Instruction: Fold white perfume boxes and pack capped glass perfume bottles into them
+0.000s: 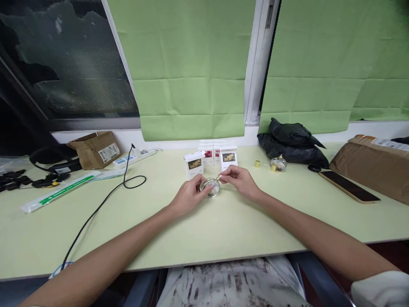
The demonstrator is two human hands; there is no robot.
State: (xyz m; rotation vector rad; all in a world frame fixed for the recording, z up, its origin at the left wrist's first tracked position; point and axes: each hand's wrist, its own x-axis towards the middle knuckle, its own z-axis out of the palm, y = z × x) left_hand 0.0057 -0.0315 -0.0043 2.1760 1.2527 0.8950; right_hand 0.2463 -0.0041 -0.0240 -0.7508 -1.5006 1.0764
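Observation:
A round clear glass perfume bottle is tilted over the middle of the table, its gold neck pointing up and to the right. My left hand is closed around the glass body, thumb across the front. With pinched fingers, my right hand grips the small gold spray top at the bottle's neck. Just behind them stand two white boxes with dark flower pictures, the left box and the right box, both with flaps raised. Between these, farther back, are white boxes with red pictures.
To the right are a gold cap, another round glass bottle, a black plastic bag, a phone and a large brown package. A black cable crosses the left side near an open carton and power strip.

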